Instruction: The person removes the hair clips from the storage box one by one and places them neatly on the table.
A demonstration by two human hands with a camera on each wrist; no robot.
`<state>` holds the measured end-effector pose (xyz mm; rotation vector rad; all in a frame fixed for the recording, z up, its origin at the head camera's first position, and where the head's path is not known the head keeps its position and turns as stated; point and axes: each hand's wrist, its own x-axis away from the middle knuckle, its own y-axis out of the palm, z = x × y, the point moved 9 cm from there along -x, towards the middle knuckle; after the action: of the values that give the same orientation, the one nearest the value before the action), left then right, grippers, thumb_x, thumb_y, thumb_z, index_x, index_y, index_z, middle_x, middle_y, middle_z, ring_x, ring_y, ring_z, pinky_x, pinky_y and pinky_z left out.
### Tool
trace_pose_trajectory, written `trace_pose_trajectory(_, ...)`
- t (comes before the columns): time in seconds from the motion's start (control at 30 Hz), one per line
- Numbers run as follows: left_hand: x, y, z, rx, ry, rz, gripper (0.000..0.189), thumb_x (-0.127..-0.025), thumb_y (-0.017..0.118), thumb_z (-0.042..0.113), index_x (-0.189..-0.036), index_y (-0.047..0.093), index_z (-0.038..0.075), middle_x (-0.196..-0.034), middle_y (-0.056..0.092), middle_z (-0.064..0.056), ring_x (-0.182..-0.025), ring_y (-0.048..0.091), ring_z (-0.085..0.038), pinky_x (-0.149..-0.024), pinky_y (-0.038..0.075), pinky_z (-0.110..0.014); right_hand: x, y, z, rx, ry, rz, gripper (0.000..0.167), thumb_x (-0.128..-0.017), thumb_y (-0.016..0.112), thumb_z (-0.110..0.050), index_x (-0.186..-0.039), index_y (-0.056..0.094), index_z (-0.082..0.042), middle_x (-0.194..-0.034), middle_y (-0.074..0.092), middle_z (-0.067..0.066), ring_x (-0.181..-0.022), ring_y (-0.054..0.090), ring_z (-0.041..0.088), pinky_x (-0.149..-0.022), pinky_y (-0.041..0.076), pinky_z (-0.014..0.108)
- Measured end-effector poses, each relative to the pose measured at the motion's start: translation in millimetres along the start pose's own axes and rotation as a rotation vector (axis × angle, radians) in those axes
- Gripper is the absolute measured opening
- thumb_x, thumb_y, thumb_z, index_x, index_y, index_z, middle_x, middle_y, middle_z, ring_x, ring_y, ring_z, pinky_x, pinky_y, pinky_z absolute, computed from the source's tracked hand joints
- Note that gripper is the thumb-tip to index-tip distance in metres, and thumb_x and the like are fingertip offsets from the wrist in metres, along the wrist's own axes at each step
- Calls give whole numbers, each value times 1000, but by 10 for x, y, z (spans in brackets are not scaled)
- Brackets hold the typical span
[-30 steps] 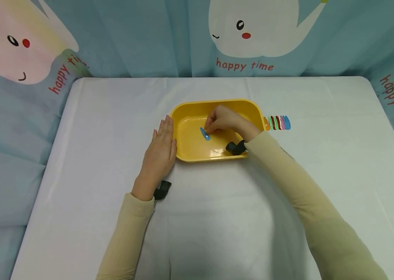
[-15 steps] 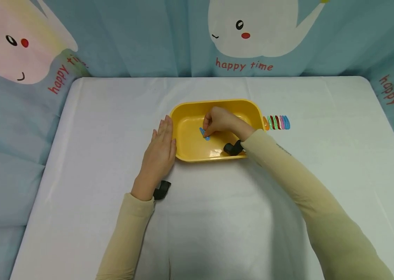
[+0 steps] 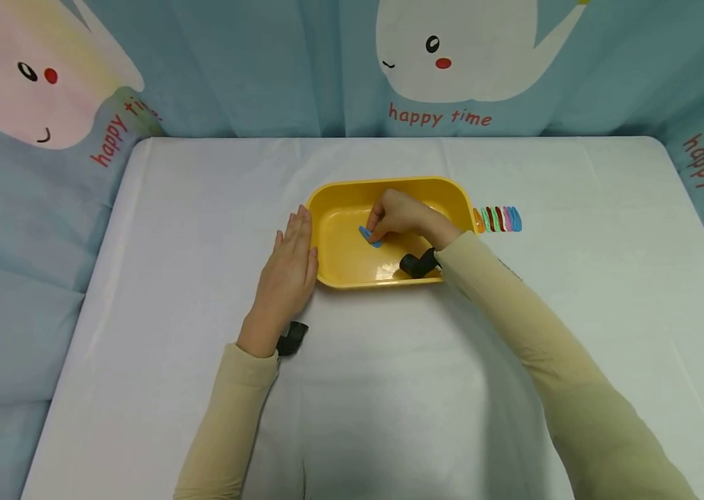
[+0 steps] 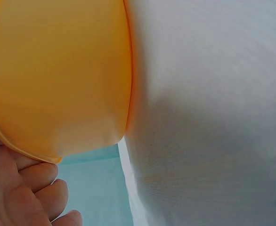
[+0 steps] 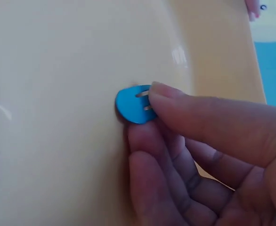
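Observation:
Inside the yellow plastic tray (image 3: 342, 267), my right hand (image 3: 398, 212) pinches a blue snap hair clip (image 5: 132, 104) between thumb and fingers. The clip's rounded, slotted end sticks out past the thumb in the right wrist view; its other part is hidden by the fingers. In the head view the blue clip (image 3: 366, 232) shows close over the tray floor. My left hand (image 3: 286, 267) lies along the tray's left wall with its fingers straight, touching the rim. The left wrist view shows the tray's outer side (image 4: 62, 80) and fingertips at the rim.
Just right of the tray, a row of several hair clips (image 3: 498, 219) in orange, green, red, pink and blue lies on the white tablecloth (image 3: 589, 278). A blue curtain (image 3: 271, 69) with printed whales hangs along the table's back and sides.
My right fingers have shifted over the blue hair clip, covering more of it, and its angle has turned slightly flatter. The left hand stays against the tray.

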<state>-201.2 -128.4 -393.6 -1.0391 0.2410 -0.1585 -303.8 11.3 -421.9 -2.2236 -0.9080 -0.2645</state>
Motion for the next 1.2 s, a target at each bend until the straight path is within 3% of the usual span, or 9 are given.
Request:
trace_pose_trajectory(0.27, -1, -6, 9, 2, 6, 4, 55, -101, 38, 15, -149, 15, -3, -155, 13, -13, -143, 12, -23, -114, 12, -45, 12, 3, 2, -83, -2, -27, 9, -77, 71, 4, -84, 68, 9, -65, 63, 3, -61, 50, 14, -57, 43, 20)
trace_pose_trajectory(0.6, -2, 5, -6, 4, 4, 5, 55, -101, 37, 15, -149, 16, -3, -155, 14, -13, -143, 12, -23, -114, 12, -45, 9, -27, 32, -167, 23, -29, 7, -82, 65, 5, -85, 65, 11, -70, 62, 6, -61, 59, 16, -62, 53, 25)
trace_pose_trajectory(1.2, 0, 16, -6, 10, -3, 3, 56, -102, 37, 16, -149, 12, -1, -155, 12, -12, -143, 10, -21, -115, 11, -44, 298, -231, -66, -204, -12, 6, 6, -84, 65, 0, -83, 65, 6, -73, 64, 6, -70, 62, 23, -70, 56, 31)
